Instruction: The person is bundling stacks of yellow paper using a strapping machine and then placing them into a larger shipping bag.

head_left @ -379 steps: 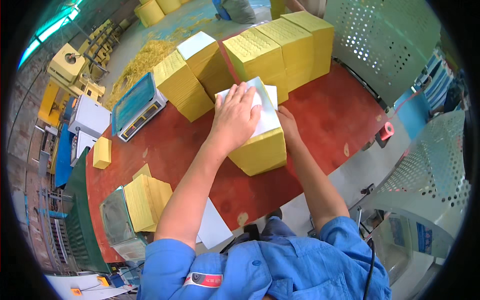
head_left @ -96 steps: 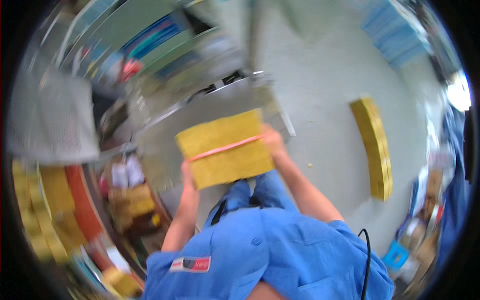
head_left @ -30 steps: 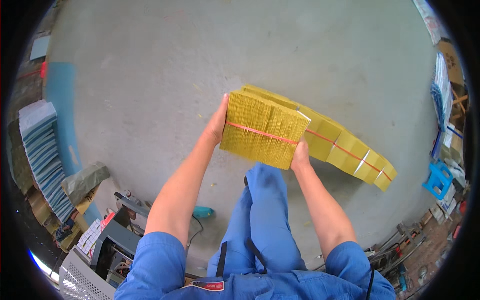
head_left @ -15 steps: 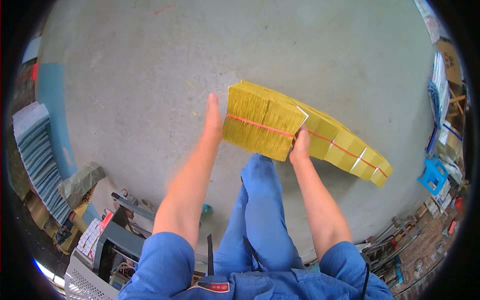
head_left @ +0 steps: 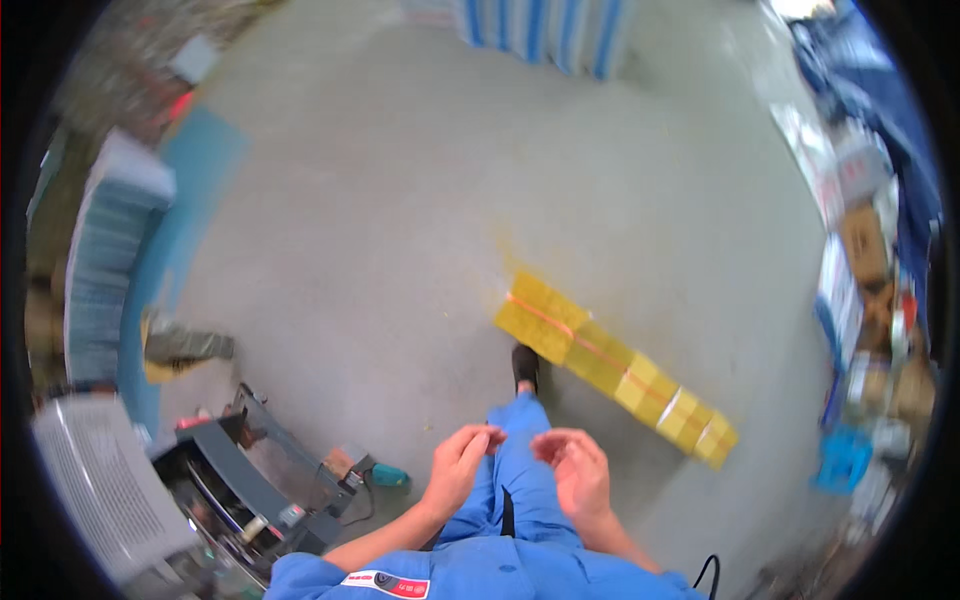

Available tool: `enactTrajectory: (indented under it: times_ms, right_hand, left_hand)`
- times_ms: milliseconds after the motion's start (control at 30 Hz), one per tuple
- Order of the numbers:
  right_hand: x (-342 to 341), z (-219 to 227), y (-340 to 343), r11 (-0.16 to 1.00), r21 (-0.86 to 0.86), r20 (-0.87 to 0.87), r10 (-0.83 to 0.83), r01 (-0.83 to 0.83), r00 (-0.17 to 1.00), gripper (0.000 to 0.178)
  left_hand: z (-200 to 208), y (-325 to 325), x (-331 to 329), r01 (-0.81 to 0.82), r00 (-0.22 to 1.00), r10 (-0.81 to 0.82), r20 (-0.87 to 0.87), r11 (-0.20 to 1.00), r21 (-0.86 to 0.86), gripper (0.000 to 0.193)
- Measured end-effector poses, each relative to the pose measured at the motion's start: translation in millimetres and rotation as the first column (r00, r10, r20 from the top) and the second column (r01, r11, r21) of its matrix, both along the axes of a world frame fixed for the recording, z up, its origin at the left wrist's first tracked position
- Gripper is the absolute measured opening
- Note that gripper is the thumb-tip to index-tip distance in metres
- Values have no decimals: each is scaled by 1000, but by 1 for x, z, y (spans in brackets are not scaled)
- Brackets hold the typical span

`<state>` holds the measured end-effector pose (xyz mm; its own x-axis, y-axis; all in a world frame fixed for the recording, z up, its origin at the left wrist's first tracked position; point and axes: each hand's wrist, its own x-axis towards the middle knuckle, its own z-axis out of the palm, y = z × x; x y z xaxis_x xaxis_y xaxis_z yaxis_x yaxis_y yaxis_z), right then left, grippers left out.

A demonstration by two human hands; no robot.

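Observation:
A long row of yellow paper bundles (head_left: 610, 360) lies slantwise on the floor in front of me, from near my dark shoe (head_left: 525, 365) toward the lower right. A red band runs along the tops, and white slips stick up between some bundles at the right end. Both hands are drawn back in front of my blue trousers, apart from the bundles. My left hand (head_left: 466, 458) is open, its loosely bent fingers pointing inward with nothing seen in them. Opposite it my right hand (head_left: 578, 470) is also open and holds nothing visible; its fingers are half curled and slightly blurred.
At the left stand a tall stack of sheets (head_left: 115, 260) and a dark grey machine (head_left: 240, 475). A green power tool (head_left: 390, 475) lies beside the machine. Blue-striped bundles (head_left: 545, 30) are at the far edge. A blue stool (head_left: 842, 460) and cardboard boxes (head_left: 865, 245) line the right side.
Both hands have left the yellow bundle they were around and come back close to my body. The bundle now rests in line with the row, and the view has shifted, bringing striped bundles in.

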<state>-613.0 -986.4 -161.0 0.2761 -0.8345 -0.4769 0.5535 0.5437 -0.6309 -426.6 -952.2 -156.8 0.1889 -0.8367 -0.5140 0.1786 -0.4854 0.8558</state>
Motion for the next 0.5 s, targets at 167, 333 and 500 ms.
enactTrajectory:
  times_ms: [167,333,500]
  right_hand:
    - [42,105,28,900,-124,73,429,-419,900,29]
    - [105,166,47,588,-311,51,795,-747,604,31]
    - [196,219,133,100,-476,28,995,-874,99,31]
  left_hand:
    - [126,104,45,-423,902,431,7,887,-185,25]
    - [204,212,55,-730,578,812,82,560,-392,26]
    - [239,337,8,-848,-2,997,72,37,-528,25]
